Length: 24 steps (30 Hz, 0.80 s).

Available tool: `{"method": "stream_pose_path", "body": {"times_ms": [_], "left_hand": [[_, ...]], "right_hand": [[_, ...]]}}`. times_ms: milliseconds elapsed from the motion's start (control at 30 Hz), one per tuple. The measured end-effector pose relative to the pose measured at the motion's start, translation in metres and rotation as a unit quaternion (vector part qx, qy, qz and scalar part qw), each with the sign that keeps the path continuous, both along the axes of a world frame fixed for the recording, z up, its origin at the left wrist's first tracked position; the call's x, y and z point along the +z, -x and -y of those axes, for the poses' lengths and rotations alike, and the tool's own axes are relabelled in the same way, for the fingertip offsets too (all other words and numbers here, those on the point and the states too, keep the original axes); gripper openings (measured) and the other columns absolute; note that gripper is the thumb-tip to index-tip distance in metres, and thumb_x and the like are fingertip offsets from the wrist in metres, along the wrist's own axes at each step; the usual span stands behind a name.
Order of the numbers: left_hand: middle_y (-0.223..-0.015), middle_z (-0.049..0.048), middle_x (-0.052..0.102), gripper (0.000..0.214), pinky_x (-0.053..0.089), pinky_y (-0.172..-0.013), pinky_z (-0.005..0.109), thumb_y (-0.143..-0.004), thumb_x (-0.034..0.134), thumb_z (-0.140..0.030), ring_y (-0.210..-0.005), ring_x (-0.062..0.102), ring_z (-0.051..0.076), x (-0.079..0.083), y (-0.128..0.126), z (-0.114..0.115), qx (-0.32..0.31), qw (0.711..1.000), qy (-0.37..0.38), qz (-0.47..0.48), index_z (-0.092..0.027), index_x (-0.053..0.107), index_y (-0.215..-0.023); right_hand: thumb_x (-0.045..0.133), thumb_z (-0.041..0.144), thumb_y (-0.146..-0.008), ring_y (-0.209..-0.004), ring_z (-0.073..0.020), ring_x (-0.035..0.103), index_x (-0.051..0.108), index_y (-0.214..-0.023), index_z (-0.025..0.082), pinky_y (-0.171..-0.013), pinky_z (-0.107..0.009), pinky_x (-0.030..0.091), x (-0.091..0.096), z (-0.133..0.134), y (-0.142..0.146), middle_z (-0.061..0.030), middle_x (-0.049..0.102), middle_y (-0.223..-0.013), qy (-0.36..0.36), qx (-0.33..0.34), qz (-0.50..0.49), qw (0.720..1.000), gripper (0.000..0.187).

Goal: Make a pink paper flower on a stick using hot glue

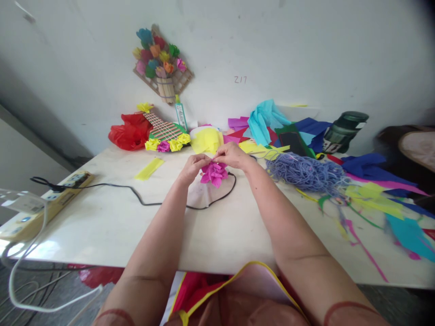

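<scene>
While left grip, right grip pinch magenta flower, both seemingly closed

A power strip lay along the left edge of the tabletop, a cable running from it toward the middle. There, the left hand and right hand met at the far side of a paper flower. By the back edge sat a guitar-shaped craft — plastic bag to its left, glue bottle behind. Toward the right edge lay tangled yarn, before a jar.
</scene>
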<state>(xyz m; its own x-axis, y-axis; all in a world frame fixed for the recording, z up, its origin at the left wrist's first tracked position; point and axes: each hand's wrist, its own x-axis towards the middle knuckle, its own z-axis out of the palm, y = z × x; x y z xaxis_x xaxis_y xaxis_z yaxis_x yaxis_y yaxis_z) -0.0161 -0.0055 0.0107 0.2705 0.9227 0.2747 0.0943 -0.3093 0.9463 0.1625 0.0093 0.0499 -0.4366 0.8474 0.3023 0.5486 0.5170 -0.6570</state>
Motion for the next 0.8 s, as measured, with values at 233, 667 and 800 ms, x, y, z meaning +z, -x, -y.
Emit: {"method": "stream_pose_path", "body": {"times_ms": [233, 667, 800], "left_hand": [[-0.05, -0.001, 0.052, 0.045, 0.03, -0.047, 0.023, -0.07, 0.071, -0.058, -0.047, 0.042, 0.009, -0.0037, -0.0014, -0.0017, 0.01, 1.0, -0.003, -0.013, -0.015, 0.059, -0.061], [-0.049, -0.001, 0.051, 0.043, 0.029, -0.047, 0.022, -0.066, 0.075, -0.054, -0.047, 0.041, 0.008, -0.0037, 0.0025, -0.002, -0.003, 1.0, 0.014, -0.017, -0.014, 0.059, -0.059], [-0.048, -0.0013, 0.05, 0.042, 0.028, -0.046, 0.022, -0.065, 0.075, -0.053, -0.046, 0.039, 0.007, -0.0001, 0.0021, 0.0002, -0.01, 1.0, 0.018, -0.012, -0.015, 0.058, -0.058]], "right_hand": [[0.068, 0.014, -0.071, -0.062, -0.0115, 0.056, 0.075, -0.07, 0.01, -0.058, -0.023, 0.038, 0.001, 0.0009, 0.0018, -0.003, 0.067, -0.064, -0.022, -0.02, 0.031, 0.999, 0.008], [0.064, 0.021, -0.074, -0.063, -0.0114, 0.055, 0.075, -0.075, 0.012, -0.061, -0.024, 0.04, -0.0053, -0.0034, -0.0037, -0.0021, 0.067, -0.067, 0.061, 0.038, 0.007, 0.997, 0.014], [0.057, 0.025, -0.079, -0.06, -0.0103, 0.051, 0.074, -0.074, 0.012, -0.059, -0.025, 0.038, -0.0029, -0.0011, -0.0079, -0.0004, 0.063, -0.064, 0.062, 0.058, 0.02, 0.996, 0.022]]}}
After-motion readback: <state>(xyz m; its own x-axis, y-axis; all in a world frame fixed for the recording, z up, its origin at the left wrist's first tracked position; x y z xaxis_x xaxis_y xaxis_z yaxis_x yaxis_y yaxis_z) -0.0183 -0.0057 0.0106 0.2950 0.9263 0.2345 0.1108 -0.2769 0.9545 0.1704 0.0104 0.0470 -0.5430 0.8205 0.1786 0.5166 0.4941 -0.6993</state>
